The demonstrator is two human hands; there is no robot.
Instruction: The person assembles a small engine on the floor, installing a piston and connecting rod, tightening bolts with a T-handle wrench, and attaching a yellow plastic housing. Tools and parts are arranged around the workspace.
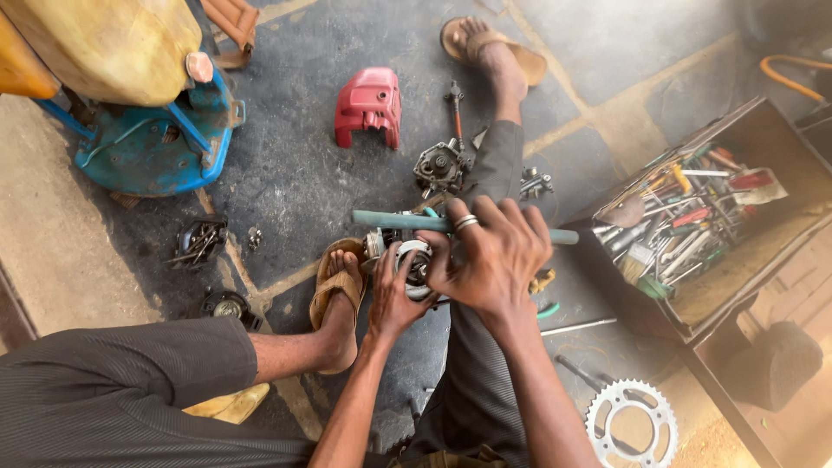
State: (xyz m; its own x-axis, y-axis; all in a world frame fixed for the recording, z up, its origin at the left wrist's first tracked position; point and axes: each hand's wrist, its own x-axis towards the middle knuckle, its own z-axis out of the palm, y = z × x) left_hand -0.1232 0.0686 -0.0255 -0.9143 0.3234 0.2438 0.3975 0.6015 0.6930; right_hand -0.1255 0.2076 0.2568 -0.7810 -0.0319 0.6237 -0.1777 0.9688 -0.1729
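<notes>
Stone floor (329, 173), hands gripping round metal part (414, 264)

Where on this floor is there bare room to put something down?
Bare floor lies between the red cover and the blue machine, and beyond the tool box at top right. It is crowded around both hands, by the engine part.

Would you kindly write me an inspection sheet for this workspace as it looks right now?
Surface: dark stone floor, dusty.
Job's things: round metal engine part under both hands; teal-handled tool across it.
Clutter: red cover, carburettor, sprocket, cup of screws.
Grippers: left hand steadies the part; right hand grips the tool.
Cables: orange hose, far right.
Surroundings: open toolbox, blue frame, yellow tank.
</notes>
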